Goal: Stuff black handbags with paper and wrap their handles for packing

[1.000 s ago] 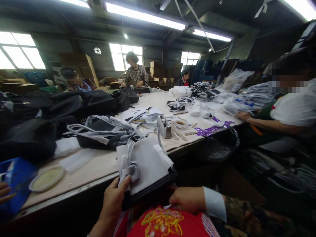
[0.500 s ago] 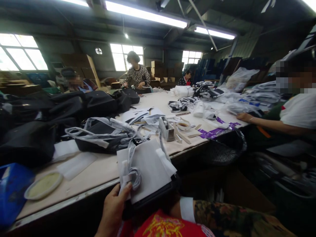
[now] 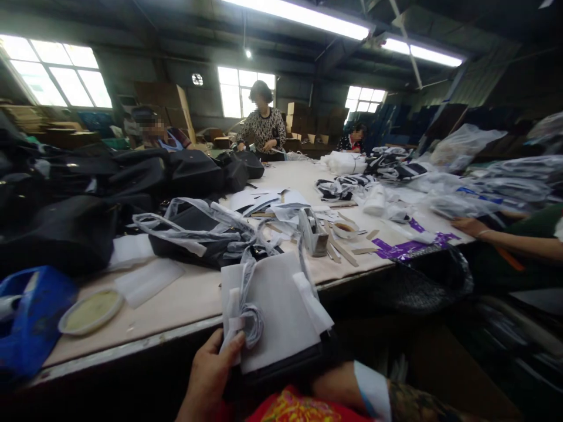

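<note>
My left hand [image 3: 211, 375] grips the near left edge of a dark bag [image 3: 281, 366] that leans against the table edge, its face covered by a white sheet [image 3: 275, 308]. The thumb presses a coiled grey strap wrapped in white [image 3: 246, 319] against it. My right hand [image 3: 334, 387] lies low beside the bag's bottom right, above a red cloth [image 3: 299, 407]; only the wrist, the back of the hand and a white cuff show, the fingers are hidden.
The long table [image 3: 176, 305] holds piled black bags [image 3: 109, 187], a plastic-wrapped bag [image 3: 197, 234], a shallow dish [image 3: 90, 310], a blue bag [image 3: 35, 316], a tape dispenser [image 3: 314, 231], wooden sticks, purple strips [image 3: 409, 246]. A co-worker's arm [image 3: 497, 234] rests at right; others stand at the far end.
The view has swung slightly right and down. My right hand has slid from beside the red cloth to under the bag's lower right. The left hand keeps its hold.
</note>
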### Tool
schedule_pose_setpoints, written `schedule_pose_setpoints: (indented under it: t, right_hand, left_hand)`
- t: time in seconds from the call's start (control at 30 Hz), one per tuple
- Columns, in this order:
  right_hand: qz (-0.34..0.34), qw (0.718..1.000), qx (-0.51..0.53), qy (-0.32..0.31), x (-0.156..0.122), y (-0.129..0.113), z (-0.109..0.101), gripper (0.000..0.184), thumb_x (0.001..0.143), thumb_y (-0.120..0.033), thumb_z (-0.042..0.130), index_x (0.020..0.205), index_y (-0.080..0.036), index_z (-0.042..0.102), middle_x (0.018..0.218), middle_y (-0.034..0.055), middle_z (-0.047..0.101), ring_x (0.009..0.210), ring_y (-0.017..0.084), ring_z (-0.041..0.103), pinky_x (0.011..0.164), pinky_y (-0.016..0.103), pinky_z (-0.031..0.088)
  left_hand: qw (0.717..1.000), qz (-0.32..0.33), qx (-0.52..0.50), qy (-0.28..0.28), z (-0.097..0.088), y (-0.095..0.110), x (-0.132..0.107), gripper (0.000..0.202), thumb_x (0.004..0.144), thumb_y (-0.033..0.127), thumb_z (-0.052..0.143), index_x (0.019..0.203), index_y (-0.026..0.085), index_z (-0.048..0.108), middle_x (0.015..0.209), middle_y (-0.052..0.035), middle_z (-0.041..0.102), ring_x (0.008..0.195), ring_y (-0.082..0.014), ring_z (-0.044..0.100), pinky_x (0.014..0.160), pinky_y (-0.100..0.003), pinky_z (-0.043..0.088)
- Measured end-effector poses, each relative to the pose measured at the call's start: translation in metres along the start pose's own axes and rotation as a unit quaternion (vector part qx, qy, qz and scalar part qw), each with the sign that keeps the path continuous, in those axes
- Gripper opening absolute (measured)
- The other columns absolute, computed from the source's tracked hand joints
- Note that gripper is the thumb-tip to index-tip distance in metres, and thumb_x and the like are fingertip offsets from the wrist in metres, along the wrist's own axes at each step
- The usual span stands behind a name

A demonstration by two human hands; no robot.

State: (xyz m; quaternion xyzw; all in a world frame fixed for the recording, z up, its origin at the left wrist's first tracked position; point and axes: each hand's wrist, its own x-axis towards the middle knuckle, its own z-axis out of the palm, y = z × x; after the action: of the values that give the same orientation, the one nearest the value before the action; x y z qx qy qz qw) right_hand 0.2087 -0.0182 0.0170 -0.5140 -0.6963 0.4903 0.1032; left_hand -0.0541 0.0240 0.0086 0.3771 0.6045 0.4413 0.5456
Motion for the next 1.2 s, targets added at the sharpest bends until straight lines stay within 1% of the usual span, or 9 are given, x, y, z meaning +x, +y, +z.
schedule_pose_setpoints:
  t: [0.2, 0.3, 0.43, 0.53, 0.67, 0.8, 0.93, 1.07, 1.2]
  right_hand:
    - [0.003, 0.976, -0.057, -0.211, -0.039, -0.02, -0.043, 0.023, 0.091, -0.028, 0.058, 0.099, -0.019, 0.078, 0.094, 0.0053, 0.078, 0.087, 0.023, 0.073, 0.08, 0.029, 0.054]
    - [-0.009, 0.989, 0.034, -0.144, -0.049, -0.024, -0.073, 0.027, 0.093, -0.034, 0.058, 0.105, -0.019, 0.076, 0.094, 0.0049, 0.077, 0.085, 0.019, 0.07, 0.077, 0.025, 0.052]
    - [0.069, 0.984, 0.149, 0.072, -0.037, -0.005, -0.083, 0.043, 0.09, -0.055, 0.058, 0.076, -0.016, 0.066, 0.049, -0.0027, 0.054, 0.045, 0.011, 0.047, 0.047, 0.021, 0.036]
    - [0.052, 0.962, 0.15, 0.223, -0.014, 0.006, -0.072, 0.039, 0.084, -0.055, 0.066, 0.086, -0.016, 0.067, 0.069, 0.0011, 0.065, 0.063, 0.015, 0.058, 0.058, 0.024, 0.045]
    - [0.022, 0.955, 0.131, 0.266, 0.017, 0.007, -0.077, 0.042, 0.087, -0.055, 0.06, 0.091, -0.014, 0.069, 0.073, 0.0029, 0.066, 0.067, 0.017, 0.06, 0.062, 0.027, 0.048]
    - [0.003, 0.943, 0.065, 0.327, 0.059, -0.001, -0.117, 0.038, 0.091, -0.048, 0.053, 0.082, -0.014, 0.067, 0.063, 0.0015, 0.062, 0.059, 0.015, 0.058, 0.058, 0.026, 0.046]
    - [0.003, 0.952, 0.012, 0.306, 0.123, -0.023, -0.152, 0.034, 0.096, -0.034, 0.044, 0.095, -0.011, 0.068, 0.084, 0.0089, 0.073, 0.067, 0.016, 0.068, 0.057, 0.024, 0.049]
    - [-0.01, 0.95, -0.068, 0.303, 0.174, -0.045, -0.174, 0.027, 0.095, -0.025, 0.049, 0.103, -0.012, 0.071, 0.099, 0.0111, 0.076, 0.095, 0.02, 0.071, 0.085, 0.028, 0.052]
    - [0.045, 0.934, -0.17, 0.312, 0.178, -0.04, -0.185, 0.024, 0.091, -0.025, 0.057, 0.104, -0.01, 0.071, 0.115, 0.0213, 0.071, 0.117, 0.032, 0.064, 0.101, 0.041, 0.045]
  left_hand:
    - [0.999, -0.003, -0.028, -0.038, -0.001, -0.005, -0.002, 0.059, 0.069, 0.052, 0.081, 0.112, 0.013, 0.074, 0.097, -0.0096, 0.078, 0.086, -0.0261, 0.071, 0.072, -0.031, 0.056]
    - [0.998, -0.016, -0.032, -0.053, -0.003, -0.004, -0.006, 0.057, 0.07, 0.052, 0.081, 0.112, 0.014, 0.073, 0.099, -0.0091, 0.078, 0.085, -0.0254, 0.07, 0.072, -0.031, 0.055]
    - [0.999, -0.015, 0.01, -0.043, -0.011, -0.009, -0.013, 0.053, 0.07, 0.052, 0.08, 0.108, 0.015, 0.075, 0.094, -0.0071, 0.077, 0.082, -0.0241, 0.069, 0.071, -0.03, 0.054]
    - [0.998, -0.003, 0.048, -0.033, -0.02, -0.014, -0.014, 0.049, 0.071, 0.053, 0.079, 0.104, 0.017, 0.075, 0.09, -0.0046, 0.076, 0.08, -0.022, 0.067, 0.068, -0.027, 0.052]
    - [0.993, 0.013, 0.106, -0.05, -0.031, -0.012, -0.01, 0.045, 0.069, 0.055, 0.079, 0.093, 0.017, 0.076, 0.08, -0.0026, 0.071, 0.073, -0.0197, 0.062, 0.061, -0.025, 0.048]
    - [0.99, 0.003, 0.117, -0.072, -0.036, -0.006, -0.009, 0.048, 0.071, 0.058, 0.077, 0.093, 0.015, 0.075, 0.076, -0.0026, 0.069, 0.067, -0.0185, 0.059, 0.059, -0.025, 0.045]
    - [0.987, -0.011, 0.137, -0.084, -0.037, -0.002, -0.007, 0.053, 0.07, 0.062, 0.075, 0.094, 0.014, 0.075, 0.072, -0.0035, 0.069, 0.062, -0.0192, 0.059, 0.057, -0.027, 0.045]
    - [0.958, 0.04, 0.249, -0.139, -0.051, 0.024, -0.002, 0.049, 0.068, 0.052, 0.079, 0.103, 0.017, 0.077, 0.102, -0.0107, 0.076, 0.097, -0.0324, 0.068, 0.087, -0.038, 0.054]
    - [0.943, 0.101, 0.312, -0.065, -0.075, 0.06, 0.008, 0.057, 0.06, 0.053, 0.083, 0.11, 0.026, 0.077, 0.122, -0.0094, 0.073, 0.119, -0.0379, 0.062, 0.103, -0.045, 0.05]
